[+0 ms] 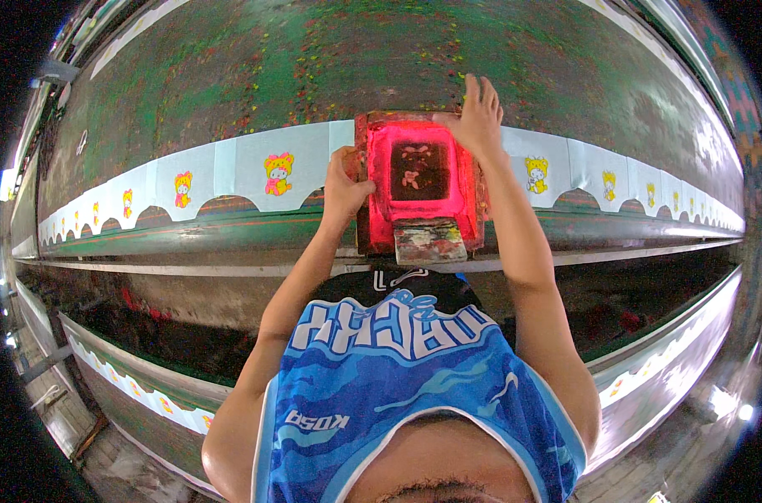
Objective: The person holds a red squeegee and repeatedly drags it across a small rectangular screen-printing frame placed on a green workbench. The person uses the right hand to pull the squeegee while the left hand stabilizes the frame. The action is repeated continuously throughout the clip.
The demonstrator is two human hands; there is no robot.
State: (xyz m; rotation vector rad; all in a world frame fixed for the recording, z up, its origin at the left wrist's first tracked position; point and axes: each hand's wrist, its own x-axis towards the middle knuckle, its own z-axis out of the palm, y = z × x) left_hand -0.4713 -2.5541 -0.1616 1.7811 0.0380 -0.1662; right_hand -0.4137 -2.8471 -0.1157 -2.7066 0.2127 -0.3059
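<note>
A screen-printing frame [379, 201] smeared with bright pink ink lies on the strip of pale cloth right in front of me. Through its dark mesh window [421, 170] a small figure pattern shows. My left hand [347, 186] grips the frame's left edge, fingers curled over the side. At the far right corner is my right hand [480, 119], its fingers stretched out and apart, with the thumb near the frame's top edge. An ink-stained squeegee [431, 241] leans at the near side of the frame.
Pale cloth pieces [263, 172] with printed bear-like figures run left and right along the long green table [314, 75]. The figures on the left show pink; those on the right are mostly yellow. Behind me stands another table [138, 377] with similar printed cloth.
</note>
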